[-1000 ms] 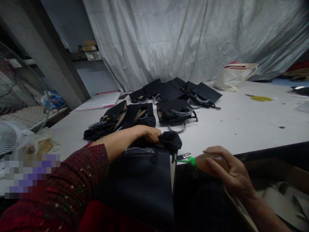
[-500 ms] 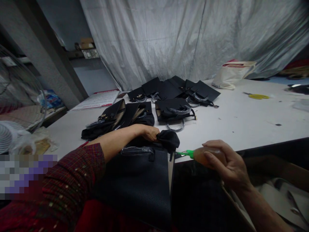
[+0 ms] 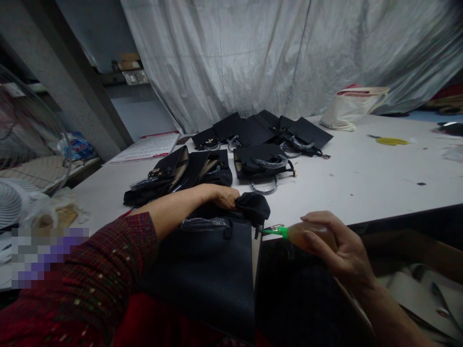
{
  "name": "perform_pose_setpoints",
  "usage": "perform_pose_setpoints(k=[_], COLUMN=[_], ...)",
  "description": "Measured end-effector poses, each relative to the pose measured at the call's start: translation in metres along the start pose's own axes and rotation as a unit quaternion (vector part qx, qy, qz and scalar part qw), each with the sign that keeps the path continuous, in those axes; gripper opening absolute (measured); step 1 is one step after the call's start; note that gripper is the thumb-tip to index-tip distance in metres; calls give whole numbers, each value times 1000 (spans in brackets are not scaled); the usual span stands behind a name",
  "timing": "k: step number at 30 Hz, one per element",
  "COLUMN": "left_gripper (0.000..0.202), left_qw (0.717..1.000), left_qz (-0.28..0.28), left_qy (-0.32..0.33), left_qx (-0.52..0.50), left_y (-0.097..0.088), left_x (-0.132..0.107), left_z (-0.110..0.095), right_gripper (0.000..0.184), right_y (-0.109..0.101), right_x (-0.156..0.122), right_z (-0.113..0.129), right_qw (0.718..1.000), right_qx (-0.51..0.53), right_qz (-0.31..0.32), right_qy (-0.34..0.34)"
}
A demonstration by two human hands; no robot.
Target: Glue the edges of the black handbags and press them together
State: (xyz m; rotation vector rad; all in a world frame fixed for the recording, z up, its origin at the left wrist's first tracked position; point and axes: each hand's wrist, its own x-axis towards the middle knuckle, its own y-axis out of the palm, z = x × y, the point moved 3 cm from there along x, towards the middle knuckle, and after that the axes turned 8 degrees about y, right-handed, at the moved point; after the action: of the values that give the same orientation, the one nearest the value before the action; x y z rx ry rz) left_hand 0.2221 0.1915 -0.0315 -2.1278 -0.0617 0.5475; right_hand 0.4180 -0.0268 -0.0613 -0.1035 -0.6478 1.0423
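In front of me a black handbag (image 3: 210, 270) stands on end at the table's near edge, its handle wrapped in clear plastic. My left hand (image 3: 227, 196) reaches over it, fingers closed on a bunched piece of black cloth (image 3: 255, 208) at its top; some of those fingers are hidden. My right hand (image 3: 336, 248) is wrapped round a squeeze bottle (image 3: 302, 237) of amber liquid. Its green nozzle (image 3: 282, 232) points left, the thin tip at the bag's upper right corner, beside the pale inner edge (image 3: 255, 255). Whether the tip touches is unclear.
Several black handbags (image 3: 262, 161) lie across the white table (image 3: 376, 178). Yellow-handled scissors (image 3: 392, 141) and a cream cloth bag (image 3: 352, 111) are at the right. Printed sheets (image 3: 144, 147) lie at the left, near a fan (image 3: 14, 205). Pale bag pieces (image 3: 419, 294) sit low right.
The bottle and its nozzle tip have shifted slightly left and the tip sits closer to the bag's corner. My left hand keeps its hold on the cloth. The view has moved a little.
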Motion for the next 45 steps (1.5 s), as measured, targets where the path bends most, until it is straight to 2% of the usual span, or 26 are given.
perform_pose_setpoints(k=[3, 5, 10, 15, 19, 20, 23, 24, 27, 28, 32, 36, 37, 41, 45], left_gripper=[15, 15, 13, 17, 17, 17, 17, 17, 17, 16, 14, 12, 12, 12, 14], left_qw=[999, 999, 998, 999, 999, 999, 998, 997, 997, 998, 998, 999, 999, 1000, 999], left_qz=[41, 39, 46, 38, 27, 27, 34, 36, 37, 35, 29, 28, 26, 14, 23], left_qy=[8, 8, -9, 12, 27, 28, 24, 23, 21, 23, 25, 18, 15, 10, 4], left_qx=[21, 29, 32, 38, 38, 38, 51, 57, 57, 53, 44, 36, 32, 24, 29], left_y=[3, 2, 2, 3, 2, 2, 1, 1, 1, 1, 2, 1, 1, -1, -1], left_x=[0, 0, -1, -1, 0, 0, 0, -1, -1, 0, -1, -1, -1, -1, -2], left_z=[1, 1, 0, 1, 0, -1, -2, -3, -2, -1, 0, -1, -1, -3, -3], right_gripper=[25, 26, 25, 25, 27, 27, 25, 25, 28, 28, 26, 28, 28, 27, 32], right_y=[3, 4, 1, 7, 3, 3, 7, 7, 3, 3, 8, 4, 4, 8, 4], right_x=[-7, -10, -13, -20, -22, -22, -26, -27, -33, -35, -43, -45, -46, -51, -58], right_z=[-3, -3, -4, -4, -5, -5, -4, -3, -1, 0, 4, 2, 1, 4, 7], right_qw=[998, 996, 998, 991, 997, 996, 990, 989, 995, 995, 984, 995, 995, 986, 992], right_qx=[10, 19, 2, -5, 3, 1, -6, -5, -1, 0, 12, 11, 7, 10, 15], right_qz=[55, 89, 29, 118, 45, 53, 128, 131, 75, 77, 164, 83, 81, 152, 100], right_qy=[7, 5, -54, -64, -65, -65, -65, -66, -63, -63, -66, -56, -54, -72, -76])
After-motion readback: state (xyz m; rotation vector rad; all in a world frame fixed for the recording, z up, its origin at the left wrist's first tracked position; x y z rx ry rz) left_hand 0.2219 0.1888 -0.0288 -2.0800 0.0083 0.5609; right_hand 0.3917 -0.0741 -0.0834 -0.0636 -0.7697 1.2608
